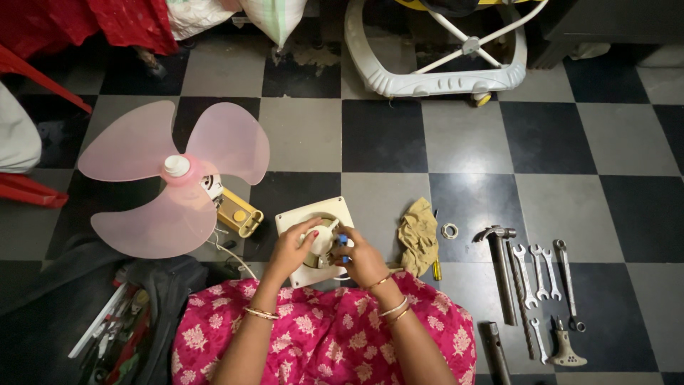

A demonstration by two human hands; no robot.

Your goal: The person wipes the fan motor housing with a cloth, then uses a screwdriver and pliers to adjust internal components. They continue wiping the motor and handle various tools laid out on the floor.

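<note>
Both hands on one white square fan housing (pixel 315 241) at the lap edge: left hand (pixel 290 251) fingers curled around its round centre, right hand (pixel 362 258) fingers pinching one blue-handled tool (pixel 343 247) against it. One tan rag (pixel 418 236), one hammer (pixel 501 267), and four spanners (pixel 539 274) lie right on the floor; farther left, one pink three-blade fan (pixel 173 178).

Both hands at lower centre: left hand (pixel 288 251) and right hand (pixel 363 258) on a white square fan housing (pixel 315 241); pink fan blade (pixel 171 178) left, wrenches (pixel 538 274) lower right on checkered floor (pixel 456 142).

White woven sack (pixel 274 18) at top edge, bulging; no labels, signs, screens.
</note>
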